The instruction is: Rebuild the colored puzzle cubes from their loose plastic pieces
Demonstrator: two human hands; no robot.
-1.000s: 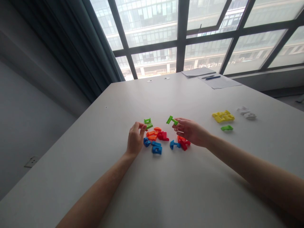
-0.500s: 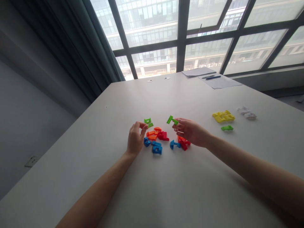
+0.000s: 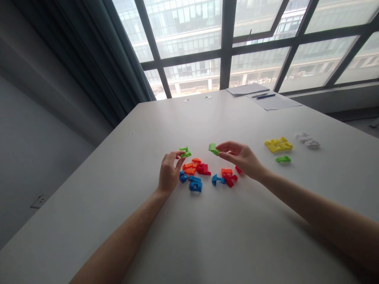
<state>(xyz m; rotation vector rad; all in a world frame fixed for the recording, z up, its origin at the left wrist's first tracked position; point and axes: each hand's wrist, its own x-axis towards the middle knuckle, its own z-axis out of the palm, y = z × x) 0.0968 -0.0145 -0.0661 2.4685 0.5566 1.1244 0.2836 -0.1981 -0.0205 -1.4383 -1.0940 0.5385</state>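
My left hand (image 3: 169, 170) is closed, thumb and index finger pinching a small green plastic piece (image 3: 186, 154). Right behind it shows another green part (image 3: 184, 149), and I cannot tell whether the two touch. Held at one end between the fingertips of my right hand (image 3: 241, 157) is a green toy piece (image 3: 213, 149), its broad curved face turned up, above the table. Below and between the hands lie orange pieces (image 3: 189, 169), a red piece (image 3: 203, 169) and blue pieces (image 3: 196, 186). A blue T-shaped piece (image 3: 218, 180) rests beside a red one (image 3: 231, 180).
On the white table (image 3: 166, 236), yellow pieces (image 3: 278, 144), white pieces (image 3: 308, 140) and a single green piece (image 3: 283, 159) lie to the right. Papers (image 3: 274, 103) with pens (image 3: 265, 96) are at the far edge by the window.
My right hand has turned palm-down and rotated its green piece, uncovering red and orange pieces beneath. The green piece at my left fingertips has shifted slightly up.
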